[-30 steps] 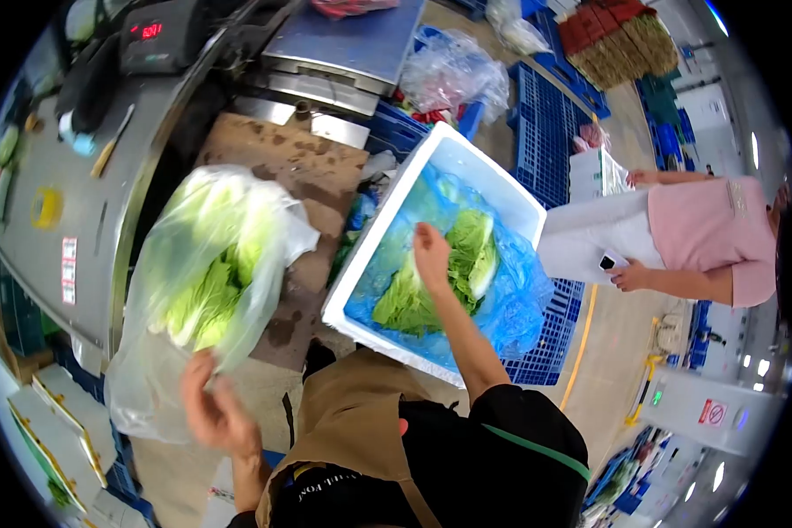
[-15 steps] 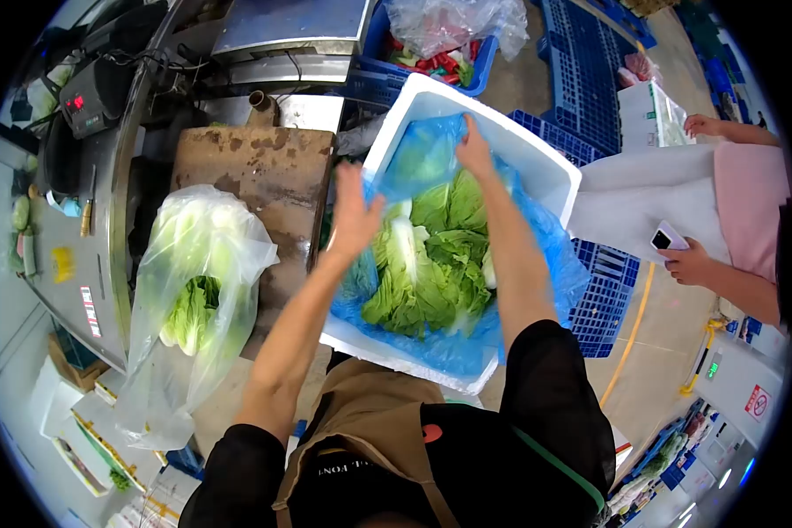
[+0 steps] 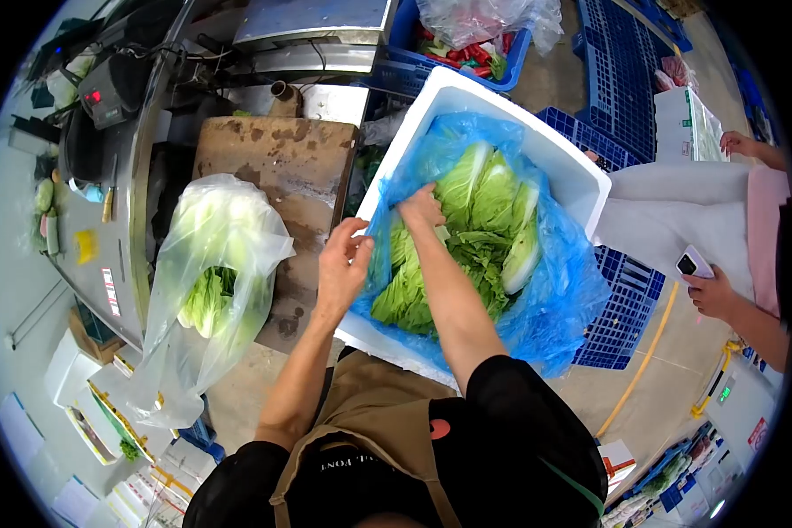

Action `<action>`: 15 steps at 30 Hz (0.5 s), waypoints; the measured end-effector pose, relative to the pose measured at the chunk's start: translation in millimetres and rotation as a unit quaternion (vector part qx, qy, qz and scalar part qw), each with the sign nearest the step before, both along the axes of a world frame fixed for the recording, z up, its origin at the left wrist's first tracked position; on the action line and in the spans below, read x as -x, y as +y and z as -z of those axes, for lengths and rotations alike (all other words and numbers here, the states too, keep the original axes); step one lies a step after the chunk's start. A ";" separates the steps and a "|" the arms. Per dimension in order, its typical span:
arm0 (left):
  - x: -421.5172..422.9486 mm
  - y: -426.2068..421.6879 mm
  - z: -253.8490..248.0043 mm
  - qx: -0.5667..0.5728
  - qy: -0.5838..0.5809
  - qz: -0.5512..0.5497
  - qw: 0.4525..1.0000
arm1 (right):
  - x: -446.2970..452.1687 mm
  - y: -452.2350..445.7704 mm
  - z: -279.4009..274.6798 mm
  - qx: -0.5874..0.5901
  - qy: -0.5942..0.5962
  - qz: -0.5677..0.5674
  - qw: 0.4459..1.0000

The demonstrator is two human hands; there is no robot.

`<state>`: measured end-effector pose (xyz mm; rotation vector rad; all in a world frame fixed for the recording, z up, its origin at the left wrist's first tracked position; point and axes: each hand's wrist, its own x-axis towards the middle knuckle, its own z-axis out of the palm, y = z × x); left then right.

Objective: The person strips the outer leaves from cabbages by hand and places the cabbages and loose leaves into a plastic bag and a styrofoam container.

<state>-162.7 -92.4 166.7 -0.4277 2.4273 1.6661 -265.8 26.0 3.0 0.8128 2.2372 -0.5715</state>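
Note:
Several leafy green napa cabbages [image 3: 488,207] lie in a blue plastic bag [image 3: 559,255] that lines a white foam box [image 3: 581,180]. My right hand [image 3: 422,209] reaches down into the box at the left side of the cabbages. Its fingers touch the leaves and the bag, and the fingertips are partly hidden. Beside the left rim of the box is my left hand [image 3: 341,268], its fingers loosely bent and apart from the thumb, close to the bag's edge. It holds nothing that I can see.
To the left, a clear plastic bag [image 3: 172,365] with pale cabbages rests partly on a stained wooden board [image 3: 277,167]. A blue crate [image 3: 509,75] with red peppers stands behind the box. Blue pallets [image 3: 625,312] lie at the right, where another person's hand [image 3: 713,292] holds a phone.
My right hand has left the far edge of the bag and moved left and down to the cabbages. The bag has been opened back, showing more cabbages. My left hand has come slightly lower.

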 end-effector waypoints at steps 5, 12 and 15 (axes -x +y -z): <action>-14.8 -6.7 7.1 -0.015 0.000 0.010 1.000 | -2.3 -2.0 -1.7 -0.010 -0.013 0.076 0.997; -12.7 -14.0 -6.4 -0.002 -0.006 0.040 0.999 | -98.0 52.1 -35.0 0.178 0.332 0.210 0.902; -16.6 -2.8 -4.7 -0.091 -0.006 0.068 0.994 | -144.9 79.2 -56.8 0.387 0.409 0.288 0.775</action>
